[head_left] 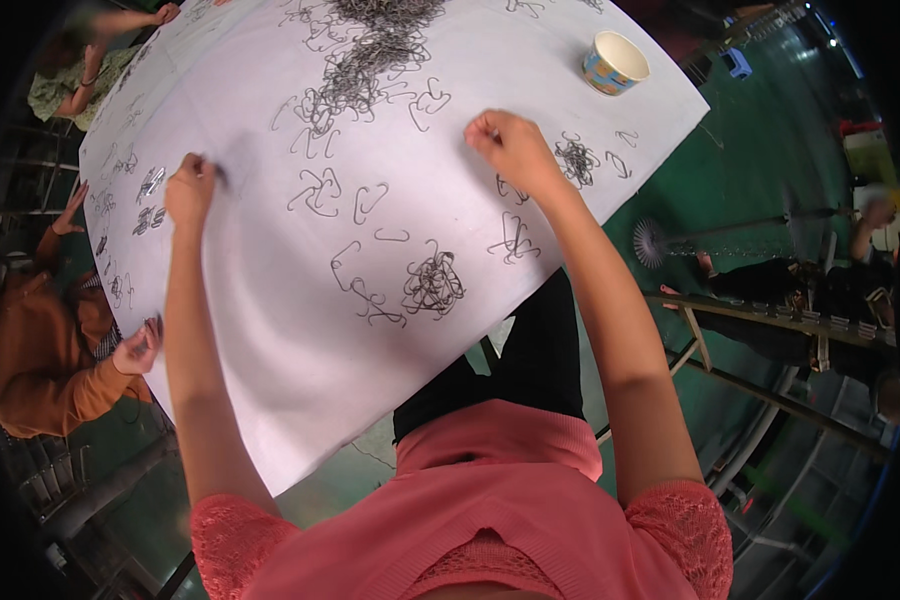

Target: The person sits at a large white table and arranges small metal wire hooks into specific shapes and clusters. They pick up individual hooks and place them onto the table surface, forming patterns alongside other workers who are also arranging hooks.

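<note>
Bent metal wire hooks lie over a white-covered table (270, 400). Their largest heap (370, 60) is at the far middle. My left hand (190, 190) is closed above the left part of the table, and a dark blur beside its fingertips is too smeared to name. Close by it on the left are small neat bundles of hooks (150, 218). My right hand (510, 148) hovers over the right side with its fingers curled together; whatever is in them is hidden. A small pile of hooks (576, 160) lies just right of it, and a tangled clump (435, 285) sits nearer to me.
A paper cup (615, 65) with a coloured pattern stands at the far right. Along the left edge are co-workers, one in an orange-brown sleeve (80, 400) with a hand at the table. Metal rails (770, 390) and a green floor lie off to the right.
</note>
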`<move>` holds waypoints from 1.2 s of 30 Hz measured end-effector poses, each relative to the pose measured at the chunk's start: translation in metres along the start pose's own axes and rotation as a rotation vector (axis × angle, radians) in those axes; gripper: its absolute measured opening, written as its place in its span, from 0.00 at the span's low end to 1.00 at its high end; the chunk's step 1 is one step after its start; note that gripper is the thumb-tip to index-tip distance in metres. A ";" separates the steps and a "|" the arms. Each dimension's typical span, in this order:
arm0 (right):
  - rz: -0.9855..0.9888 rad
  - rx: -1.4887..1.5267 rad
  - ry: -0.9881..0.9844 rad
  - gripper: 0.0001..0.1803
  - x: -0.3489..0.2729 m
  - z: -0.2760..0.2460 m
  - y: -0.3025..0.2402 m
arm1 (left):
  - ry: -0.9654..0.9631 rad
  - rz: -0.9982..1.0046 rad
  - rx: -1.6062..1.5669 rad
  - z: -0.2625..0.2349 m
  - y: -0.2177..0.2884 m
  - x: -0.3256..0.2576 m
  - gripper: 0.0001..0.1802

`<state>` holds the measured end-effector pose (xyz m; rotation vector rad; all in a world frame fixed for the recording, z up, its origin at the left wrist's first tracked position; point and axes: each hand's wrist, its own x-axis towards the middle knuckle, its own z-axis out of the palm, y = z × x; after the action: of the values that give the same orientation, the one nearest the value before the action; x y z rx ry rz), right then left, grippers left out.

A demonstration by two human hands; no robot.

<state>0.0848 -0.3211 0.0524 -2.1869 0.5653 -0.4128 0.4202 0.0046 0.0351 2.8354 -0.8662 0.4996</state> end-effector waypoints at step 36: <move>0.317 0.794 0.990 0.06 -0.295 -0.262 0.004 | -1.043 0.612 -1.760 -0.186 0.609 -0.216 0.09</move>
<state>-0.2890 -0.3359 0.1792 -1.0082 1.0216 -1.2984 -0.1414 -0.3449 0.1525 0.9568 -1.2410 -1.2161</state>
